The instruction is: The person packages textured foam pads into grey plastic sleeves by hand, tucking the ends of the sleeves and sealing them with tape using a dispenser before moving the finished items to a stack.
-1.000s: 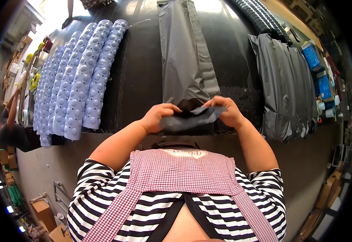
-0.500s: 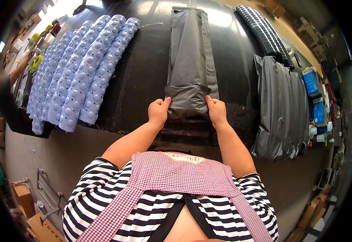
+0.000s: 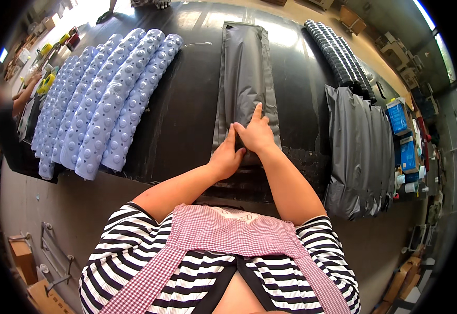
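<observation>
A long grey plastic mailing bag (image 3: 245, 68) lies lengthwise on the dark table in front of me, with a bulky filling inside. My right hand (image 3: 257, 133) rests on its near part, index finger stretched forward over the plastic. Beside it and a little nearer to me, my left hand (image 3: 227, 158) lies at the bag's near end, thumb apart from the fingers. The fingertips of the two hands almost touch. The near edge of the bag is partly hidden beneath my hands.
Light blue rolled mats with suction cups (image 3: 110, 99) lie side by side on the left. Filled grey bags (image 3: 359, 152) overlap at the right edge, below dark rolled mats (image 3: 338, 57). Blue boxes (image 3: 397, 118) stand farther right. A person (image 3: 11, 125) works at the far left.
The folded-over flap at the near end now lies flat. Both hands have left the bag's side edges and come together on top, the right one reaching farther forward.
</observation>
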Tool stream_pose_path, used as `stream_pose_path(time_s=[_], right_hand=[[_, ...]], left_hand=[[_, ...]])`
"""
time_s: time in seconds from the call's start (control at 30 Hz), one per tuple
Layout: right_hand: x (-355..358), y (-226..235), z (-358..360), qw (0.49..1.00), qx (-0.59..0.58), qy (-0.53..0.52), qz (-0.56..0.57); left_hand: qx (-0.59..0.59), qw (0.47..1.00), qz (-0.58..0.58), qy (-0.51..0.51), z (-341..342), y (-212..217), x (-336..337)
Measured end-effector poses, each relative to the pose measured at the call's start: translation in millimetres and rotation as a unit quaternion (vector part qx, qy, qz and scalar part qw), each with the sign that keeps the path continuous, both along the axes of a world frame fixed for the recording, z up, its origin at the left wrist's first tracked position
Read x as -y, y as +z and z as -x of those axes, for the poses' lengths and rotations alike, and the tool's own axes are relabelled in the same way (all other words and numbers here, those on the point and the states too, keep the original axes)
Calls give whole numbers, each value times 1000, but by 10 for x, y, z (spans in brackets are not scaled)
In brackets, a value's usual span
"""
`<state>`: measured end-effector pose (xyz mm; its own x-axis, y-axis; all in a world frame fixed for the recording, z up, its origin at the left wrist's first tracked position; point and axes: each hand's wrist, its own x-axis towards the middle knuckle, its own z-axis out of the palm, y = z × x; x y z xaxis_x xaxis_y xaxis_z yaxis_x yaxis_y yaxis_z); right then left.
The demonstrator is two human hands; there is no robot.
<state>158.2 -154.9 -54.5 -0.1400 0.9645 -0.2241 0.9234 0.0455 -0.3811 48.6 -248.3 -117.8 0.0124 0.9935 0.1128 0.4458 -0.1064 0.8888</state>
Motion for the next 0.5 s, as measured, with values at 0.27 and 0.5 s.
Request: stream_pose_path(time_s=[0.27, 0.5], right_hand=[[-500, -335, -848, 793, -566, -69, 215], [163, -36, -1893, 767, -605, -167, 134]], left_hand=[[216, 975, 42, -21, 385, 127, -153], [-280, 925, -152, 207, 2265, 413, 236]])
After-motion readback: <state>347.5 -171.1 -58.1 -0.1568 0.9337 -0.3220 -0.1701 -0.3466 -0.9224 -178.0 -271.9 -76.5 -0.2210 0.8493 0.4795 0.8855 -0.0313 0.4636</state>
